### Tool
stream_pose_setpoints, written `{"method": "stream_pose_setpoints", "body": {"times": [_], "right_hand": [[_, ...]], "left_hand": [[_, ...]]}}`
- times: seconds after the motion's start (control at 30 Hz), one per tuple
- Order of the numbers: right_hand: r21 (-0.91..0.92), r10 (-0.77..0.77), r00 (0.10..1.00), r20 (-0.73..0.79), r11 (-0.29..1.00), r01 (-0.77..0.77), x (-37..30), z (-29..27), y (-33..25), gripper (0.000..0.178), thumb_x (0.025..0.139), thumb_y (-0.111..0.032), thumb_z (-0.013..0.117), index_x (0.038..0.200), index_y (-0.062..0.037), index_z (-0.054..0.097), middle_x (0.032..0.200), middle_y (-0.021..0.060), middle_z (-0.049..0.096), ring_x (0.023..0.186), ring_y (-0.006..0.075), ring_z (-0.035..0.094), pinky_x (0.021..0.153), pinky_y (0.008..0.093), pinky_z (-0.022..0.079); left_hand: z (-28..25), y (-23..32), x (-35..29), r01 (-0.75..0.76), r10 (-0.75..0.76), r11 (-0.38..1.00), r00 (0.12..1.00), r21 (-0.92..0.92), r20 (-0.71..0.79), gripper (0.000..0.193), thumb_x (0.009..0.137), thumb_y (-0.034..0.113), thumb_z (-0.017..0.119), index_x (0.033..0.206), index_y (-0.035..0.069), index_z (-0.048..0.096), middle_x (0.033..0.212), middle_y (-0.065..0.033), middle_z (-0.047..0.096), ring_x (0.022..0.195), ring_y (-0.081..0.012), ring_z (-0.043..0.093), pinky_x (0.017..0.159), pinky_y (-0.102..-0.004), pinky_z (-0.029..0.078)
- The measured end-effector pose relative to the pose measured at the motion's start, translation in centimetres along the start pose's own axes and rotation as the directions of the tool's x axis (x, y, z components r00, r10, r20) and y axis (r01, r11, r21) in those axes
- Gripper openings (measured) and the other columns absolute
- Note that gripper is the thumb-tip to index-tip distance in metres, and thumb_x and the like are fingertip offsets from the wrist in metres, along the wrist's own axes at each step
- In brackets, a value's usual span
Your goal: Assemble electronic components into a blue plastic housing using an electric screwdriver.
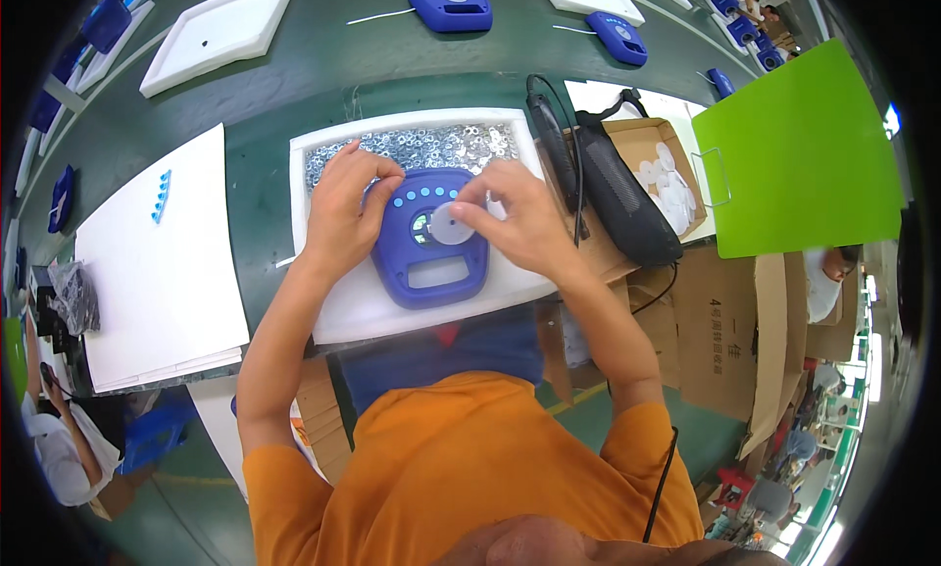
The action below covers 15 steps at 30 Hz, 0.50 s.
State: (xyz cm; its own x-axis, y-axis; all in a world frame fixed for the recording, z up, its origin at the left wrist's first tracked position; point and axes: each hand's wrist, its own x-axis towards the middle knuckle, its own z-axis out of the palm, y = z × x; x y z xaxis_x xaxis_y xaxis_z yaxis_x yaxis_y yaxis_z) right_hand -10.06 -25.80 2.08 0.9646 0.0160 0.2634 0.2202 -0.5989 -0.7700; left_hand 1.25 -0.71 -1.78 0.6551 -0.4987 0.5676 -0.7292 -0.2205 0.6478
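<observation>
A blue plastic housing [391, 264] with a rectangular handle opening lies on a white foam tray [343, 316] in front of me. Light-blue round buttons curve along its upper part, and a round window sits at its centre. My left hand [345, 210] has its thumb and forefinger closed at the housing's upper left edge. In my right hand [518, 216] a translucent white disc [452, 229] is pinched between thumb and fingers, over the right part of the window. Shiny metal nuts or washers [431, 147] fill the tray's far section.
White sheets [157, 282] with a strip of blue buttons [162, 196] lie at left. A black case [627, 189], a carton of white discs [669, 186] and a green panel [799, 159] stand right. Other blue housings [451, 5] sit on the far green surface [333, 37].
</observation>
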Motion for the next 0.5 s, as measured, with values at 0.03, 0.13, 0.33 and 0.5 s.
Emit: {"method": "stream_pose_setpoints", "body": {"times": [0.03,0.13,0.33,0.5], "right_hand": [[-0.033,-0.037,0.999,0.008,0.999,0.037,0.2,1.0,0.3,0.014,0.096,-0.017,0.092,0.099,-0.0068,0.084,0.096,0.0039,0.072,0.086,0.02,0.06,0.078,0.0362,0.048],[-0.132,-0.093,0.996,0.006,0.987,0.093,0.2,2.4,0.7,0.014,0.094,-0.017,0.092,0.098,-0.0068,0.082,0.097,0.0078,0.074,0.089,0.0273,0.064,0.081,0.0415,0.051],[-0.216,-0.121,0.99,-0.07,0.971,0.104,0.5,2.8,0.4,0.015,0.094,-0.018,0.09,0.1,-0.0074,0.081,0.096,0.0101,0.072,0.096,0.0329,0.069,0.087,0.0462,0.055],[-0.223,-0.124,0.978,-0.169,0.971,0.085,1.3,-1.0,2.0,0.011,0.097,-0.014,0.085,0.102,-0.0058,0.081,0.097,0.0109,0.072,0.098,0.0322,0.07,0.087,0.0453,0.055]], "left_hand": [[0.0,-0.1,-0.1,-0.002,0.002,1.0,1.0,0.005,-0.003,0.005,0.102,0.001,0.077,0.106,0.004,0.075,0.103,-0.0095,0.08,0.104,-0.0344,0.077,0.13,-0.0604,0.046],[0.0,0.1,-0.1,-0.005,0.005,1.0,1.0,0.015,-0.01,0.005,0.102,0.001,0.077,0.106,0.004,0.076,0.102,-0.0091,0.08,0.105,-0.0341,0.077,0.13,-0.0608,0.046],[0.0,0.1,-0.3,-0.042,0.043,0.998,0.999,0.053,-0.018,0.007,0.101,0.0,0.077,0.105,0.005,0.075,0.101,-0.0082,0.079,0.103,-0.0332,0.076,0.128,-0.0598,0.047],[0.1,-0.1,-0.2,-0.051,0.053,0.997,0.998,0.051,-0.033,0.008,0.1,0.001,0.078,0.106,0.005,0.074,0.102,-0.0074,0.079,0.101,-0.0326,0.076,0.127,-0.0584,0.048]]}}
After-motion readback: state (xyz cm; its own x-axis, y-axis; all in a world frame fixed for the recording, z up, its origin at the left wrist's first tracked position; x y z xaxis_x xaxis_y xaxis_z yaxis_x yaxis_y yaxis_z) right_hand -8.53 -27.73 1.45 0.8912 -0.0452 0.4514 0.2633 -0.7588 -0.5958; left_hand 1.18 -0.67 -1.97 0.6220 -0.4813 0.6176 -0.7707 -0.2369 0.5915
